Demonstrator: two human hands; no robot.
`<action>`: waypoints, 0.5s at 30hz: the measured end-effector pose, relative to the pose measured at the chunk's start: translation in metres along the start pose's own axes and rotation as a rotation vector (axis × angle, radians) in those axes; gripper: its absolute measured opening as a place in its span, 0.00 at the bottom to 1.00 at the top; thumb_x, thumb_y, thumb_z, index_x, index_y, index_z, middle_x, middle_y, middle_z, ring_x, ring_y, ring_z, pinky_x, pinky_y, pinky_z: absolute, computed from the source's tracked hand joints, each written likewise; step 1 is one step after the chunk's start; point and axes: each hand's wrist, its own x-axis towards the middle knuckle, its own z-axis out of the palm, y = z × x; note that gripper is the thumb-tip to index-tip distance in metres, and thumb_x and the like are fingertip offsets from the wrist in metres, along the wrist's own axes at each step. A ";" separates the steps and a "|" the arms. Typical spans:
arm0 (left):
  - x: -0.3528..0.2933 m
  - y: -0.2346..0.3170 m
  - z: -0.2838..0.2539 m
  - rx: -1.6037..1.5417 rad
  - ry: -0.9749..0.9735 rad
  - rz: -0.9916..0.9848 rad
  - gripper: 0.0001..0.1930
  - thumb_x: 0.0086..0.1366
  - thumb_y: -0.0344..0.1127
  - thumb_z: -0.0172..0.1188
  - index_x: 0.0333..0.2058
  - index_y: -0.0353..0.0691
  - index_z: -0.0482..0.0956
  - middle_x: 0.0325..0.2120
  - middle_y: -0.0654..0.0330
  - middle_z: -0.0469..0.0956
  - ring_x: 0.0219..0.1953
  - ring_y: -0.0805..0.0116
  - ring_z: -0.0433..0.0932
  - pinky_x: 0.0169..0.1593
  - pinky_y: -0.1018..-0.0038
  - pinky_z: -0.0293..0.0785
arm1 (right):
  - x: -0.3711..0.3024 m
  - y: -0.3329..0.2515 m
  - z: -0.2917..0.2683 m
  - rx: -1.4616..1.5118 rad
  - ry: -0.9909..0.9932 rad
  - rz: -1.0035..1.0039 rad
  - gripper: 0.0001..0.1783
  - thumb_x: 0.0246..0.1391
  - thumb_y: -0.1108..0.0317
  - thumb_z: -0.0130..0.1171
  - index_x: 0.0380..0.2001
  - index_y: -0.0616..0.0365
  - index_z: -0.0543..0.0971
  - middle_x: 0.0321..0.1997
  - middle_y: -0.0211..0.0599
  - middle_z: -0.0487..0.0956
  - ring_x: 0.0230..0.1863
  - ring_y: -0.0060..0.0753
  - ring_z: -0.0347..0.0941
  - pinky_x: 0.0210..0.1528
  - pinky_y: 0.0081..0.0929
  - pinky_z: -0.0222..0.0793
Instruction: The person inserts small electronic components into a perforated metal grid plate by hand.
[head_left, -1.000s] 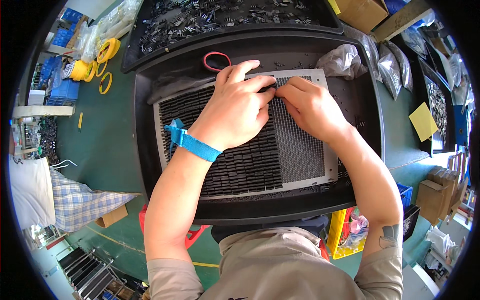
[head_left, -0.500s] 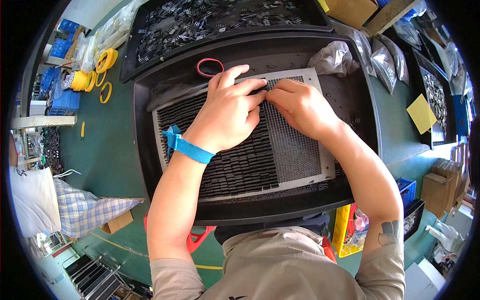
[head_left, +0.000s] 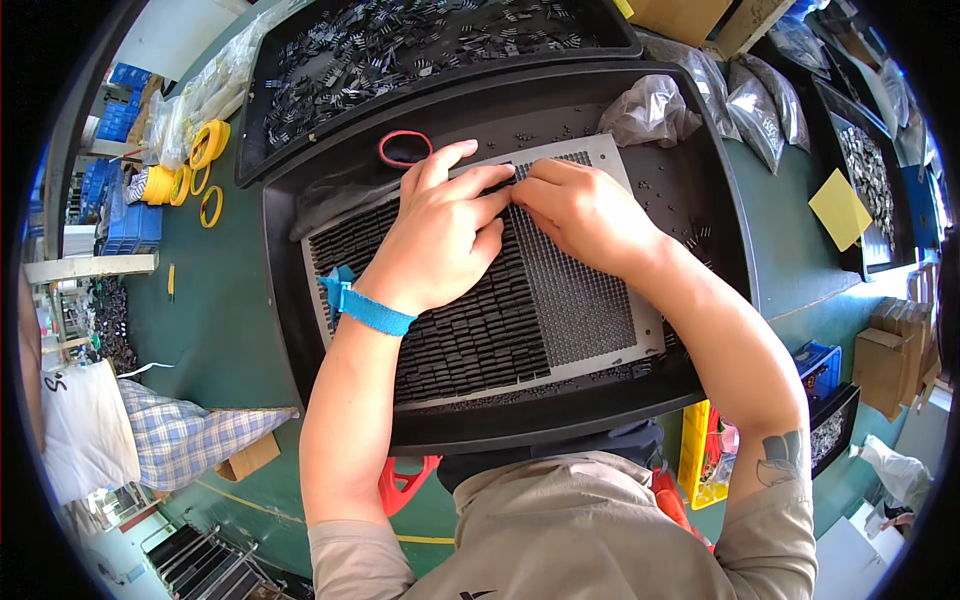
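A pale perforated plate (head_left: 590,310) lies tilted in a black tray (head_left: 500,430). Rows of small black parts (head_left: 470,345) fill its left and middle; on the right side the holes show bare. My left hand (head_left: 435,235), with a blue band at the wrist, rests over the filled rows, fingers spread and fingertips by the last row's far end. Right beside them, my right hand (head_left: 580,210) has its thumb and fingers pinched together at the border between filled and bare holes. Whatever sits in that pinch is hidden.
Beyond stands a second black tray (head_left: 420,65) of loose black parts. A red-rimmed ring (head_left: 405,135) and a crumpled clear bag (head_left: 650,112) lie in the near tray. Yellow tape rolls (head_left: 208,145) are at left; filled bags (head_left: 755,115) and a yellow paper (head_left: 840,210) at right.
Tray, plate and both hands sit slightly further left in the picture, as the view has shifted. The hands keep nearly the same pose at the plate's far edge.
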 end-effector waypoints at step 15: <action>0.002 0.001 -0.001 0.011 -0.014 0.000 0.13 0.64 0.31 0.64 0.47 0.39 0.89 0.62 0.60 0.80 0.73 0.45 0.63 0.74 0.47 0.57 | -0.003 0.004 0.005 0.006 -0.027 0.006 0.09 0.50 0.76 0.66 0.36 0.60 0.78 0.35 0.43 0.78 0.39 0.52 0.81 0.41 0.44 0.80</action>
